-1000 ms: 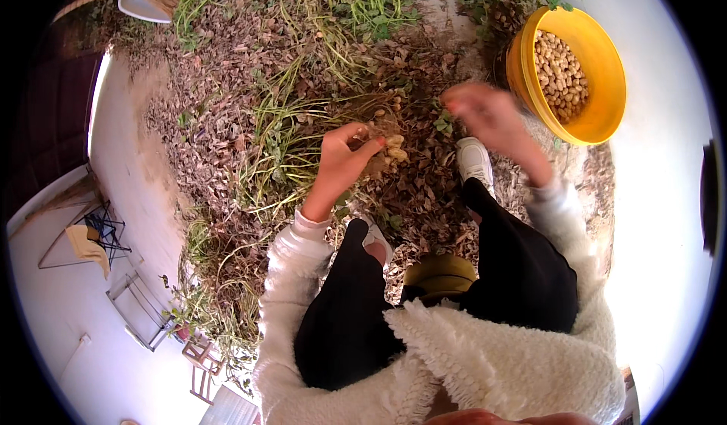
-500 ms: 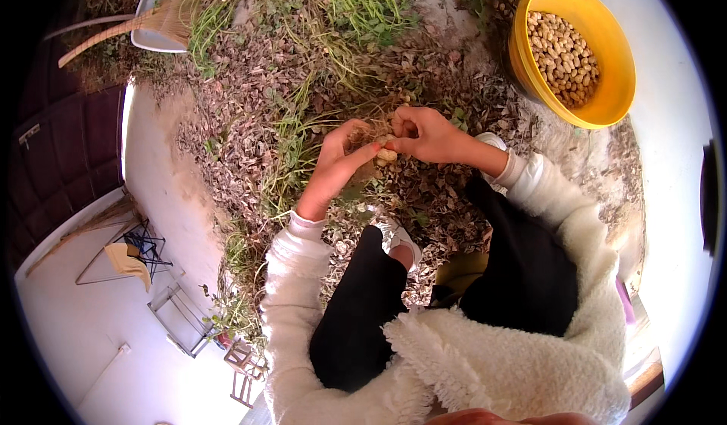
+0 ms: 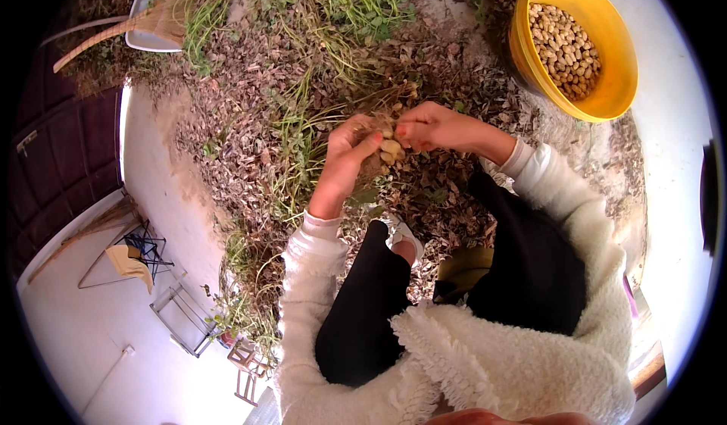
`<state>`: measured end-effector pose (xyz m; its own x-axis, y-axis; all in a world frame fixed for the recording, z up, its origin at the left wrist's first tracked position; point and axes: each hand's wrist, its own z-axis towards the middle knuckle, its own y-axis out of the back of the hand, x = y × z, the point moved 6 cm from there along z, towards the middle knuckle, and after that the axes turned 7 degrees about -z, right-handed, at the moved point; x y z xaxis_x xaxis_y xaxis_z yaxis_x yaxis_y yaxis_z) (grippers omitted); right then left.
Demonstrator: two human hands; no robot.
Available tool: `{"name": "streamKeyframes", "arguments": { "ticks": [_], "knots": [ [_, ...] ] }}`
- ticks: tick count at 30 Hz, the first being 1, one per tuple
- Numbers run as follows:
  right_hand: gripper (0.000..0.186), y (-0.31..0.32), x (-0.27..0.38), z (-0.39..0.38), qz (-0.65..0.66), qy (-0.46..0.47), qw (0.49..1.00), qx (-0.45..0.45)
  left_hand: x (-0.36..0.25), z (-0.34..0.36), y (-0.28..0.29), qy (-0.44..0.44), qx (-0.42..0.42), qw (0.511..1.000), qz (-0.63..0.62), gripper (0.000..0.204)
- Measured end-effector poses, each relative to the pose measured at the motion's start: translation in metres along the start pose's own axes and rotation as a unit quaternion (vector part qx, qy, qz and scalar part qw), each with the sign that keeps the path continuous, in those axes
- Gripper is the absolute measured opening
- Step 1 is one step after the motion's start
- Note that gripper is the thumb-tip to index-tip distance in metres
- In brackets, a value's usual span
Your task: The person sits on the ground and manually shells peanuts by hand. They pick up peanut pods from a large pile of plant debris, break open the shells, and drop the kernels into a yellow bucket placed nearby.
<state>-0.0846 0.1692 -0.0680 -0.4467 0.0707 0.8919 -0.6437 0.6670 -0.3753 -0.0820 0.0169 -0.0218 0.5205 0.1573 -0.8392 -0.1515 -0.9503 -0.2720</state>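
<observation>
In front of my knees, my left hand (image 3: 348, 152) is closed round the root end of a peanut plant, whose thin green stems (image 3: 303, 122) trail off to the left. Several pale peanuts (image 3: 391, 151) hang in a cluster between my two hands. From the right side, my right hand (image 3: 435, 133) reaches in, its fingers pinched on the peanuts at the roots. Which single pod the fingertips grip is partly hidden by the fingers themselves.
A yellow bucket (image 3: 617, 54) holding many peanuts stands at the upper right by the white wall. Dry leaves (image 3: 250, 114) cover the ground, with green peanut plants (image 3: 363, 4) at the top. A broom (image 3: 163, 23) lies over a white dustpan (image 3: 144, 42). A folding stool (image 3: 140, 254) is at the left.
Both hands have shifted slightly to the right. My right fingers have closed in on the cluster, and more of the peanuts show between the hands now.
</observation>
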Motion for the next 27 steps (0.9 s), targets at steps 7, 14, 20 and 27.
{"name": "streamKeyframes", "arguments": {
  "ticks": [7, 14, 20, 27],
  "knots": [
    [0.034, -0.004, 0.026, -0.006, 0.051, 0.001, 0.998, -0.030, 0.001, -0.004, 0.013, -0.002, -0.040, 0.999, 0.006, 0.018],
    [0.035, 0.001, 0.028, 0.017, -0.229, 0.084, 0.963, -0.112, 0.006, 0.000, 0.011, 0.009, -0.048, 0.998, 0.039, 0.011],
    [0.033, -0.001, 0.034, 0.027, -0.316, 0.029, 0.947, -0.052, 0.013, 0.000, 0.011, 0.007, -0.033, 0.996, 0.087, 0.010],
    [0.039, -0.003, 0.026, 0.026, -0.300, 0.039, 0.949, -0.090, 0.022, 0.007, 0.018, -0.067, -0.028, 0.982, 0.175, 0.009]
  ]
}}
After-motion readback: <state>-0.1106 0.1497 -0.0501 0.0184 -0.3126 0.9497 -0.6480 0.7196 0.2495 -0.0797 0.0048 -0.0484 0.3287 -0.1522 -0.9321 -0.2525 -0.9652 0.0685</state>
